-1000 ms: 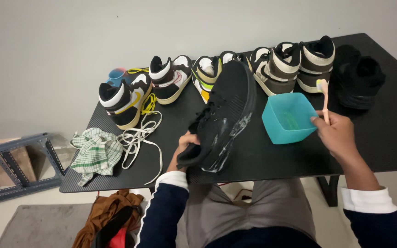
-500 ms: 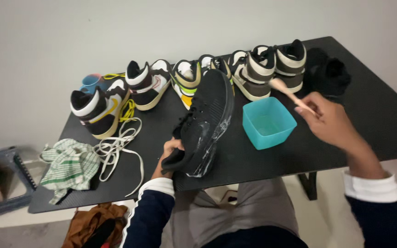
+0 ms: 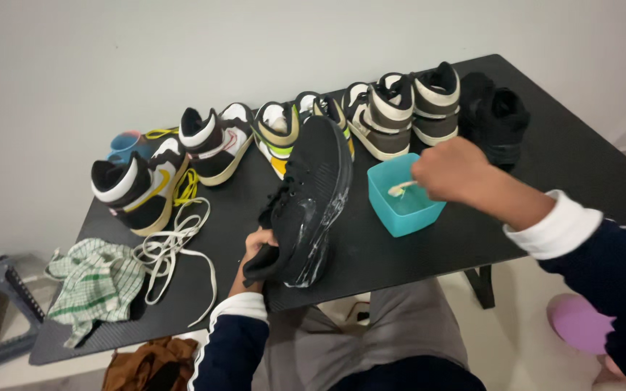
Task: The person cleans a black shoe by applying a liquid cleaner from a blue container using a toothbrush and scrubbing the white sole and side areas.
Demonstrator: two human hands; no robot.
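Note:
My left hand (image 3: pixel 255 250) grips the heel of a black sneaker (image 3: pixel 309 199) that lies tilted on its side on the black table (image 3: pixel 559 156), with soapy streaks along its sole edge. My right hand (image 3: pixel 447 168) is closed around a small brush (image 3: pixel 402 188), and the brush head dips into a teal square container (image 3: pixel 403 199) just right of the sneaker.
A row of high-top sneakers (image 3: pixel 219 141) lines the table's back edge, ending in a black pair (image 3: pixel 498 116). White laces (image 3: pixel 172 250) and a green checked cloth (image 3: pixel 96 282) lie at the left. A blue cup (image 3: pixel 123 145) stands at the far left back.
My right hand has swung the brush down from above the container into it. The view has shifted; the black sneaker stays held in my left hand.

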